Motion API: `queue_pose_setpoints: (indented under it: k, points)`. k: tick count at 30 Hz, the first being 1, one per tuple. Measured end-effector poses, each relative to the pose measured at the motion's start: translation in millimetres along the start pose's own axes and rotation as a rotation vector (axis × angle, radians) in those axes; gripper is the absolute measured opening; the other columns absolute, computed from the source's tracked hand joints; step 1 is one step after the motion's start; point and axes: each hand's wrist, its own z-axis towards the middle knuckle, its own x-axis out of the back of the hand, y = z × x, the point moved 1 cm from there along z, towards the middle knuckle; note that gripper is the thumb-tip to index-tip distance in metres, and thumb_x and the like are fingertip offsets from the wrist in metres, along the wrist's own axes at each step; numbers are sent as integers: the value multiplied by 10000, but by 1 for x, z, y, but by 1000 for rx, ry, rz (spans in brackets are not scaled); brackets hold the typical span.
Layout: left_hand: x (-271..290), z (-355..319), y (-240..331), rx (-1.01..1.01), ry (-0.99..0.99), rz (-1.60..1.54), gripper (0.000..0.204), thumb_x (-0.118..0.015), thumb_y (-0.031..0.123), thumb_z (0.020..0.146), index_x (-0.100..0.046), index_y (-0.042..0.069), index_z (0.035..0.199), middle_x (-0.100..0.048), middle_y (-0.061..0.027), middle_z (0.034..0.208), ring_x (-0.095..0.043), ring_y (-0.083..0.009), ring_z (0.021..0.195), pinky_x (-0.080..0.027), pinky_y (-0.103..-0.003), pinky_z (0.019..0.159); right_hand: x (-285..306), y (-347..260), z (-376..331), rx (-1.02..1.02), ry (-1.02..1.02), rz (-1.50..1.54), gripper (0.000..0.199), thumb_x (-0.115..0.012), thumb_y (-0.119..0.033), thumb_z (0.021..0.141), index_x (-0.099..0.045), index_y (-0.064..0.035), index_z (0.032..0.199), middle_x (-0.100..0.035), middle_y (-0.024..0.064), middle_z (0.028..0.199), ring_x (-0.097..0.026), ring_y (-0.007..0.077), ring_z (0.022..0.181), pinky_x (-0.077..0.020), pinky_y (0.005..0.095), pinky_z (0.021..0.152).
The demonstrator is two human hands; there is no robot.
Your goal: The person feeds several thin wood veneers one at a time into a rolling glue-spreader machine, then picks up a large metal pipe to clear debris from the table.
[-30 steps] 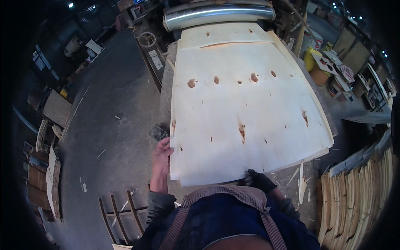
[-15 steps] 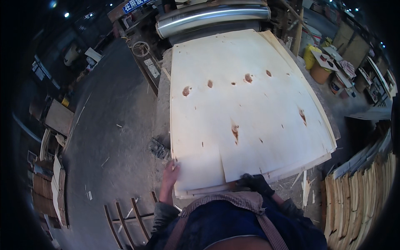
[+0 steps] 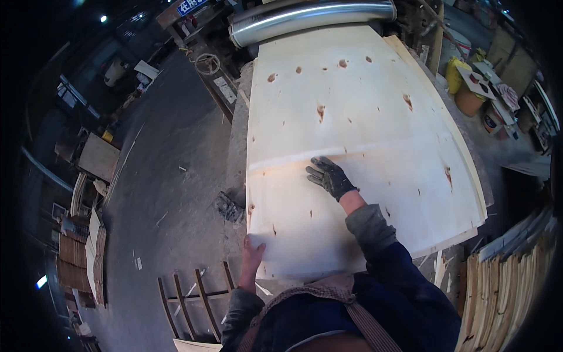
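The veneer sheet (image 3: 363, 135) lies flat on the stack, filling the view from 12 to 4 o'clock. The step in hand looks like laying and smoothing it. The right hand (image 3: 328, 176), gloved, presses flat, fingers spread wide. The left hand (image 3: 252, 255), bare, pinches the sheet's corner at 7 o'clock, though the grip is partly hidden. Next calls for squaring the edges. A blue sign (image 3: 192, 6) hangs at 11 o'clock; a yellow bag (image 3: 454, 70) sits at 2.
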Motion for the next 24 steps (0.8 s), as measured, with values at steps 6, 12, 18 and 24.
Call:
queue_pose_setpoints:
  k: [6, 12, 18, 24]
  points:
    - [14, 14, -11, 209, -142, -564, 582, -611, 65, 709, -356, -57, 1218, -548, -155, 1042, -559, -223, 880, -460, -299, 757, 21, 40, -69, -251, -120, -15, 282, -474, -190, 870, -459, -99, 1136, -511, 131, 1147, -514, 303, 1034, -428, 466, 863]
    - [61, 5, 47, 153, -146, -840, 375, -480, -96, 727, -403, -21, 1086, -560, -155, 1019, -582, -208, 850, -486, -312, 746, 5, 66, -225, -574, -58, 28, 388, -477, -191, 867, -394, -41, 1214, -458, 215, 1188, -491, 335, 1067, -387, 457, 927]
    - [108, -4, 114, -45, -212, -947, 351, -419, -132, 726, -419, -42, 1065, -569, -172, 1019, -586, -221, 880, -491, -321, 773, 60, 91, -273, -20, -434, -983, 326, -483, -214, 867, -450, -32, 1135, -480, 185, 1156, -500, 285, 1048, -388, 414, 924]
    - [141, -11, 167, -98, -223, -1137, 362, -448, -118, 718, -460, -66, 1076, -588, -187, 995, -599, -226, 862, -493, -318, 784, 28, 42, -298, -366, 209, 43, 261, -545, -275, 841, -560, -24, 910, -580, 105, 847, -574, 202, 813, -469, 330, 757]
